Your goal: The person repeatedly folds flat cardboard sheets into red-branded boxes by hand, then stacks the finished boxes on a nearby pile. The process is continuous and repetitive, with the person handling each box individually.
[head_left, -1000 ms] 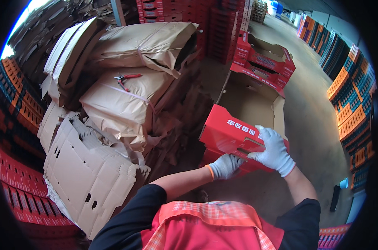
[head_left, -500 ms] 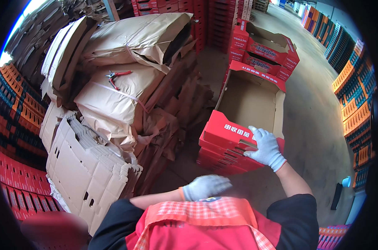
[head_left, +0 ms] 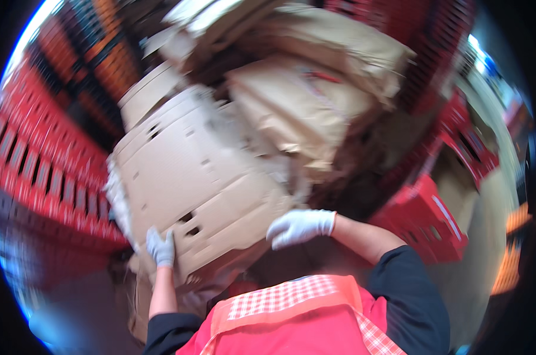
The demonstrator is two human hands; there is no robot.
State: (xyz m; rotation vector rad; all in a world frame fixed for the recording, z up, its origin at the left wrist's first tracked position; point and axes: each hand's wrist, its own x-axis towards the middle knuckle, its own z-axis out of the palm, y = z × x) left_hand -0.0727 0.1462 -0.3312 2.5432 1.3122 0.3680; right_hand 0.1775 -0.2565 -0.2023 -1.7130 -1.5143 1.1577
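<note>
Flat die-cut cardboard blanks (head_left: 215, 177) lie in a stack in front of me, brown side up, with slots and small cut-outs. At the stack's near left edge is my left hand (head_left: 161, 248), in a pale work glove, its thumb apart from the extended fingers. My right hand (head_left: 300, 228), gloved alike, hovers by the near right corner of the top blank with its fingers loosely bent and nothing seen in them. Whether either hand touches the cardboard I cannot tell for sure.
Paper-wrapped bundles (head_left: 303, 112) lie beyond the blanks, with red-handled pruning shears (head_left: 321, 77) blurred on top. Assembled red cartons (head_left: 425, 222) stand to the right. Stacked red crates (head_left: 49, 171) line the left side.
My view has swung left, toward the cardboard blanks. My right hand has left the red carton and come to the blanks' right edge; my left hand has reached out to their left edge.
</note>
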